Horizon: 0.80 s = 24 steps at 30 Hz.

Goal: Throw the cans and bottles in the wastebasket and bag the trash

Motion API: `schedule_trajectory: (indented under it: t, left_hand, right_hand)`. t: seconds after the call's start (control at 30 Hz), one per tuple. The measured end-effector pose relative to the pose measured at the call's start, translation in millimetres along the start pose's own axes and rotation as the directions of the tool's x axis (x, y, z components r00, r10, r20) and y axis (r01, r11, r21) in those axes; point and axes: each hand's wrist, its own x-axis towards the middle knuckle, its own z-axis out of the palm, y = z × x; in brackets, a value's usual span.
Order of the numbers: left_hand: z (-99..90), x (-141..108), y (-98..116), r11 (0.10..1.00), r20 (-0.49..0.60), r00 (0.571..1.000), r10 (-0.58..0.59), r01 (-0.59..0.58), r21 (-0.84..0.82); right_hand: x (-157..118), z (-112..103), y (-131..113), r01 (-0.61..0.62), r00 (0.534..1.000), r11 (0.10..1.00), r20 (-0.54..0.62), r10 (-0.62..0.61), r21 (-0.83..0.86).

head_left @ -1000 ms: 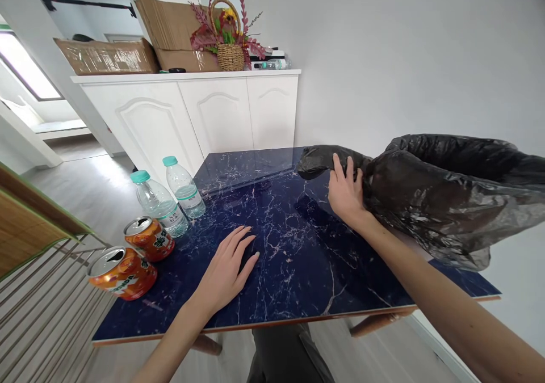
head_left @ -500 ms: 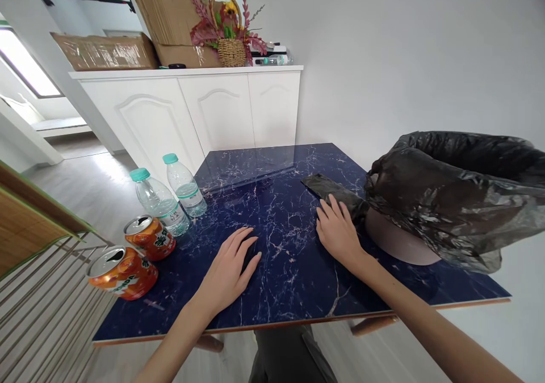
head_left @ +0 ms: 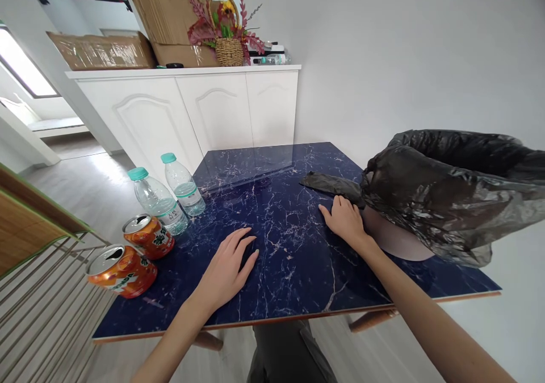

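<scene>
My left hand (head_left: 227, 266) rests palm down on the dark blue marbled table (head_left: 281, 286), its fingers spread and holding nothing. At the near edge of a folded black plastic bag (head_left: 330, 184), my right hand (head_left: 346, 219) lies low on the table. Its thumb stands apart on the left and its fingertips touch or nearly touch the bag. Right of that hand stands a pinkish bin (head_left: 398, 238), lined with a black trash bag (head_left: 438, 196) that hangs over its rim. Part of the folded bag's right end is hidden against the liner.
Along the table's left side stand two opened orange soda cans (head_left: 123, 272) and two clear water bottles (head_left: 157, 201) with teal caps. A metal rack (head_left: 51, 309) is left of the table. Behind, a white cabinet (head_left: 187, 110) carries cardboard boxes (head_left: 102, 51) and a flower basket (head_left: 230, 51).
My right hand has drawn back from on top of the folded black bag to its near edge, and its thumb has spread out. The bag has turned and shifted slightly away. My left hand stays put.
</scene>
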Motion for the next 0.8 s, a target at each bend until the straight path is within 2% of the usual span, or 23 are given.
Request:
schedule_trajectory:
  t: [0.13, 0.2, 0.27, 0.33, 0.5, 0.63, 0.8]
  left_hand:
    - [-1.1, 1, 1, 1.0, -0.009, 1.0, 0.001, -0.001, -0.009]
    - [-1.4, 1, 1, 1.0, -0.014, 1.0, -0.001, 0.001, -0.015]
    - [-1.2, 0, 0, 1.0, -0.011, 1.0, -0.008, 0.008, -0.014]
    - [-0.7, -1, -1, 1.0, -0.006, 1.0, -0.012, 0.012, -0.013]
    - [0.4, -2, -1, 1.0, -0.002, 1.0, -0.008, 0.008, -0.012]
    - [-0.2, -1, 0, 1.0, 0.003, 1.0, -0.011, 0.011, -0.009]
    - [-0.9, -1, 1, 1.0, -0.005, 1.0, -0.017, 0.017, -0.017]
  right_hand:
    - [35, 10, 4, -0.21, 0.976, 0.977, -0.049, 0.211, 0.038]
    - [45, 16, 1, -0.265, 0.961, 0.963, -0.072, 0.268, 0.059]
    - [47, 21, -4, -0.269, 0.957, 0.96, -0.088, 0.275, 0.074]
    - [41, 24, -13, -0.218, 0.969, 0.973, -0.102, 0.225, 0.077]
    - [37, 17, -35, 0.04, 0.987, 0.997, -0.156, -0.03, 0.06]
    - [64, 13, -41, 0.155, 0.982, 0.987, -0.118, -0.149, 0.045]
    - [102, 26, -29, 0.16, 0.987, 0.986, 0.002, -0.16, 0.044]
